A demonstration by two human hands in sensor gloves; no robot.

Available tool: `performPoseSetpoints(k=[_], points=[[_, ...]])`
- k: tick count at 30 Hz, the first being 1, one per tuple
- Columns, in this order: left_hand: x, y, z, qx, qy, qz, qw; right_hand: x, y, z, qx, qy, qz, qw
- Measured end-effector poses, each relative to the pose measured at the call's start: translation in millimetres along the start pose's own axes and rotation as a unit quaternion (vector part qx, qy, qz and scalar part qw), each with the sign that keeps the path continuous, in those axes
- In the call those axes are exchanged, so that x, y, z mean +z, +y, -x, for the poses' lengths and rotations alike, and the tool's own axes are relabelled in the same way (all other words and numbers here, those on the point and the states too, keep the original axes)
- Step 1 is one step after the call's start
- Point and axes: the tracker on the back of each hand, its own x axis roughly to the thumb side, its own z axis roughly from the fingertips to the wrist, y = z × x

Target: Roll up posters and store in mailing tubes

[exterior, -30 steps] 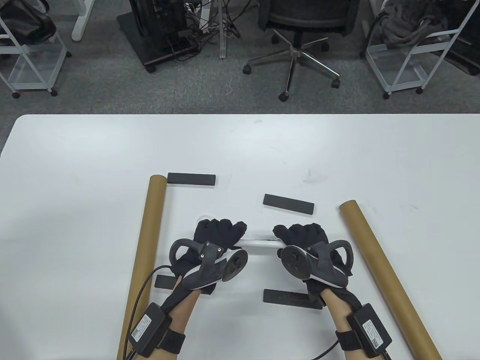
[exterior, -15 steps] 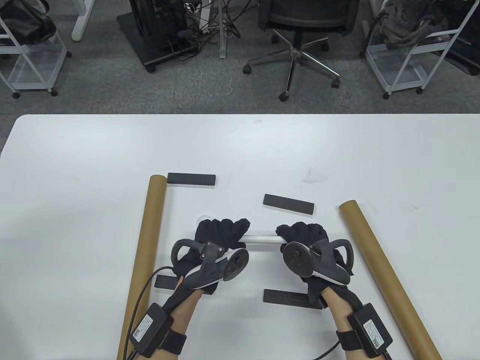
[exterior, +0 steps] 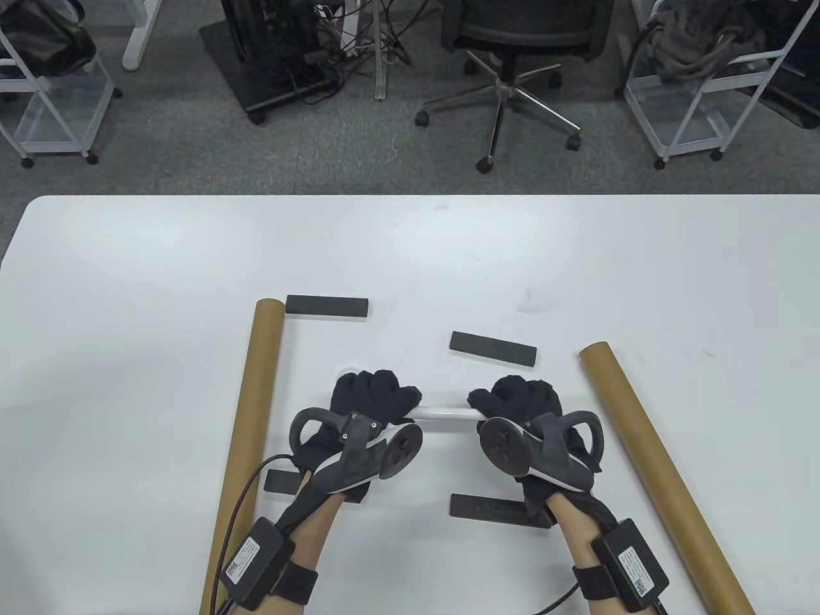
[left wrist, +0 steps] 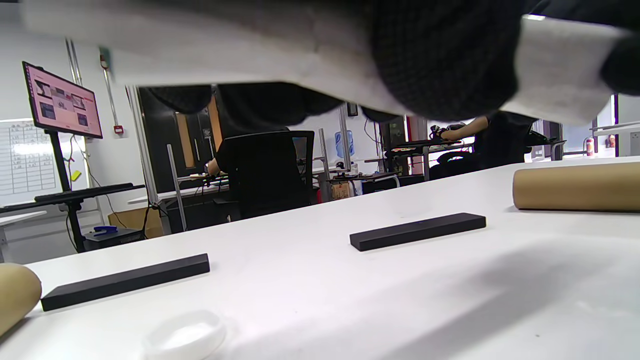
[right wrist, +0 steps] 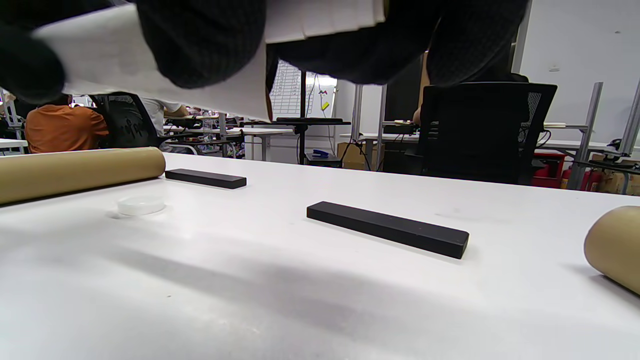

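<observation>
A white poster [exterior: 446, 413] is rolled into a thin tube and held level above the table between both hands. My left hand [exterior: 375, 400] grips its left end and my right hand [exterior: 519, 400] grips its right end. The roll also shows in the left wrist view [left wrist: 310, 65] and in the right wrist view [right wrist: 310, 20], with gloved fingers wrapped around it. A brown mailing tube [exterior: 246, 435] lies left of my hands, and another brown mailing tube [exterior: 660, 471] lies to the right, slanted.
Several black bars lie on the white table [exterior: 128, 307]: one [exterior: 327, 305] by the left tube's far end, one [exterior: 492, 348] ahead of my hands, one [exterior: 496, 509] under my right wrist. A clear round cap [right wrist: 141, 205] lies near the left tube.
Both hands have shifted slightly on the roll, the fingers re-gripping it. The roll stays at about the same place and height.
</observation>
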Motion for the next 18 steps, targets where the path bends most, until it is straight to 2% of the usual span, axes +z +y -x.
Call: performPoseSetpoints(k=[7, 15, 18], points=[[-1, -2, 3, 0.018, 0.002, 0.009, 1.0, 0, -1, 0, 0.006, -0.005, 0.003, 1.0], [-2, -2, 3, 0.05, -0.002, 0.02, 0.999, -1, 0, 8, -0.05, -0.005, -0.02, 0.999], [-2, -1, 2, 0.057, 0.0, 0.019, 0.998, -1, 0, 6, -0.018, 0.007, -0.004, 1.0]])
